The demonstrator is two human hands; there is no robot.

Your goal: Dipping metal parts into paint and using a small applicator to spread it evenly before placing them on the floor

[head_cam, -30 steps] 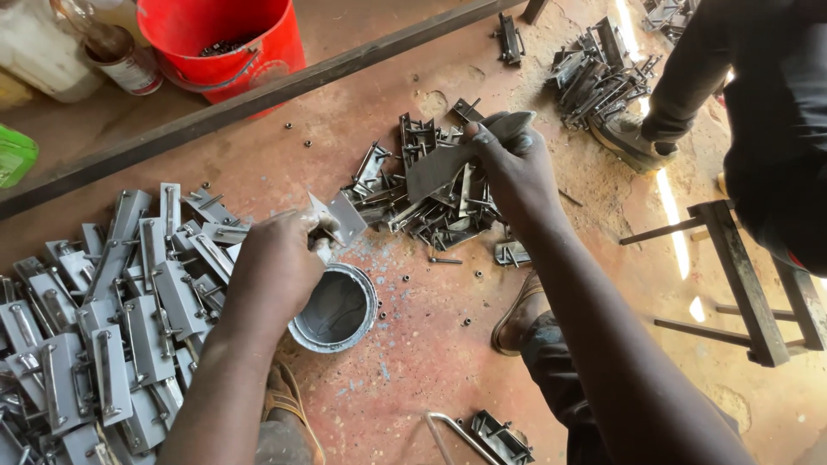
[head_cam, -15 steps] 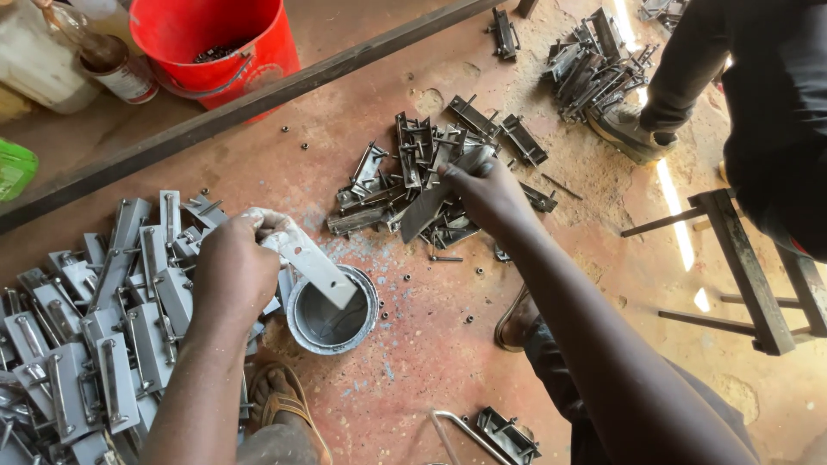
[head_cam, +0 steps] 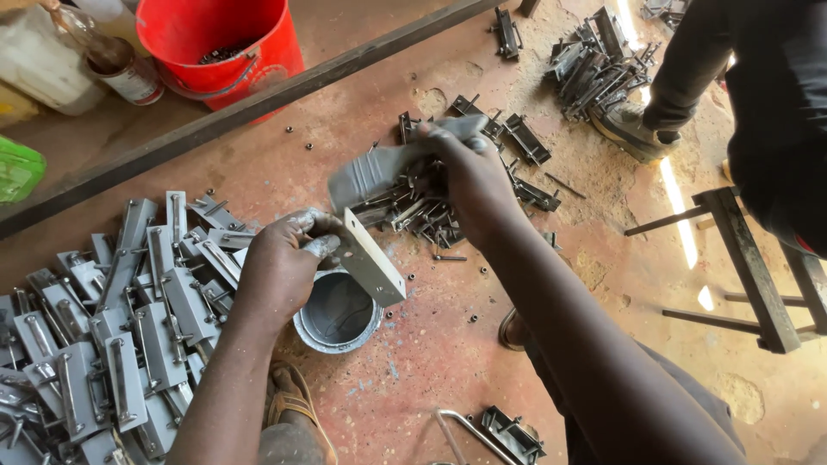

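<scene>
Reddish concrete floor (head_cam: 448,362): grey latch pile (head_cam: 112,327), paint tin (head_cam: 338,314), red bucket (head_cam: 220,43), scattered bolts (head_cam: 448,257)

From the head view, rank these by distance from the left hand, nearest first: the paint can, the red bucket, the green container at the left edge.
From the left hand:
1. Paint can, just below and right of it, on the floor.
2. Red bucket, up top, beyond the dark bar.
3. Green container, far left edge.
</scene>
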